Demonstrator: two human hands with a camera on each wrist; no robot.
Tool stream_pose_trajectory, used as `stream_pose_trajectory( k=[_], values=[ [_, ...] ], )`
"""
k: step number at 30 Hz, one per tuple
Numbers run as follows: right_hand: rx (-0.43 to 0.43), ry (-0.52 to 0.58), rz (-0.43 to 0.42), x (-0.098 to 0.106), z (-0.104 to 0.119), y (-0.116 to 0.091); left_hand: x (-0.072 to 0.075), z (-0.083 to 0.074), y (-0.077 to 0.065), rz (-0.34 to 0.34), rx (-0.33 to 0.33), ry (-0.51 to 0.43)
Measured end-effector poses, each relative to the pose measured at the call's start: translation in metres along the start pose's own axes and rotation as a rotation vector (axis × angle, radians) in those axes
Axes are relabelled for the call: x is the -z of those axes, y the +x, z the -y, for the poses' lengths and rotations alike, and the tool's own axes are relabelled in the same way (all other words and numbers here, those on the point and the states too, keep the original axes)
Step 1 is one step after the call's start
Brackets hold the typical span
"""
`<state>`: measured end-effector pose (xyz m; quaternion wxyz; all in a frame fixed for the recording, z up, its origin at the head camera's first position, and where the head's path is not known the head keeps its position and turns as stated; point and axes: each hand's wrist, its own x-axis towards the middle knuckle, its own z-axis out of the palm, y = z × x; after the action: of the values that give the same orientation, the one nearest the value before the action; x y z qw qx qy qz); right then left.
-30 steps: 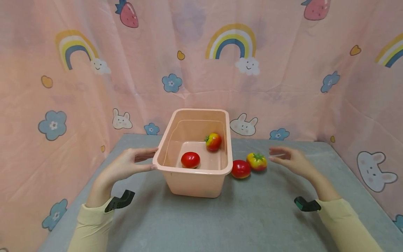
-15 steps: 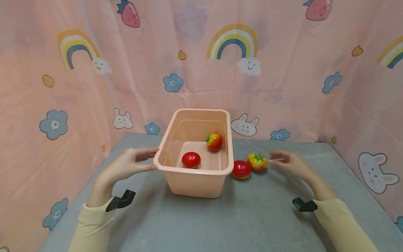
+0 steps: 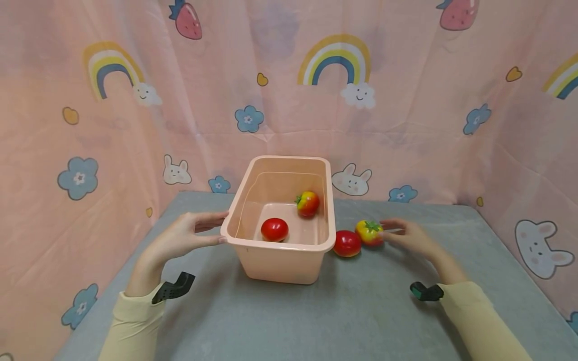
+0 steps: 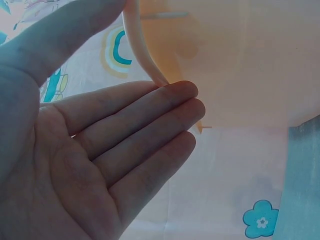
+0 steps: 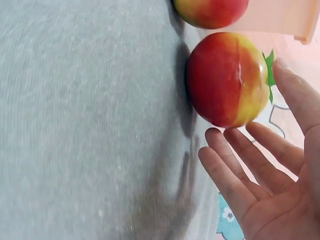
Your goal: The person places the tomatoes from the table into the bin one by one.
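A light pink plastic bin (image 3: 275, 263) stands mid-table with two tomatoes inside: a plain red tomato (image 3: 274, 229) near the front and a red-yellow tomato (image 3: 308, 204) farther back. My left hand (image 3: 180, 235) touches the bin's left rim with extended fingers; its fingers (image 4: 150, 135) lie straight and side by side in the left wrist view. Right of the bin, a yellow-red tomato (image 3: 369, 232) with green leaves sits beside another red tomato (image 3: 347, 243). My right hand (image 3: 408, 240) is at that leafy tomato's right side, fingers (image 5: 270, 170) spread, fingertips right at its skin.
The grey table (image 3: 361, 311) runs up to a pink printed curtain (image 3: 289, 115) at the back and sides. A black wrist device (image 3: 173, 288) sits on the left sleeve, and another dark wrist device (image 3: 426, 292) on the right one.
My right hand has moved left, up to the leafy yellow-red tomato. The left hand, the bin and the tomatoes keep their places; the head view has shifted very slightly.
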<state>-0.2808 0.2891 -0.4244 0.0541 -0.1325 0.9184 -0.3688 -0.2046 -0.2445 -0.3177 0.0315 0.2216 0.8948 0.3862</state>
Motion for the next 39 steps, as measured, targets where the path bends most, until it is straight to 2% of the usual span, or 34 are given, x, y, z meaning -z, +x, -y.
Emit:
stream_pose_trajectory(
  k=[13, 29, 39],
  values=[
    [-0.058, -0.020, 0.029, -0.011, 0.002, 0.012, -0.001, -0.001, 0.000, 0.004, -0.002, -0.002],
    [-0.028, -0.025, 0.010, -0.015, -0.001, 0.012, -0.001, 0.002, 0.001, -0.001, -0.019, 0.009],
    [-0.033, 0.012, -0.008, -0.014, -0.005, 0.008, -0.001, 0.001, 0.001, -0.008, -0.016, 0.014]
  ],
)
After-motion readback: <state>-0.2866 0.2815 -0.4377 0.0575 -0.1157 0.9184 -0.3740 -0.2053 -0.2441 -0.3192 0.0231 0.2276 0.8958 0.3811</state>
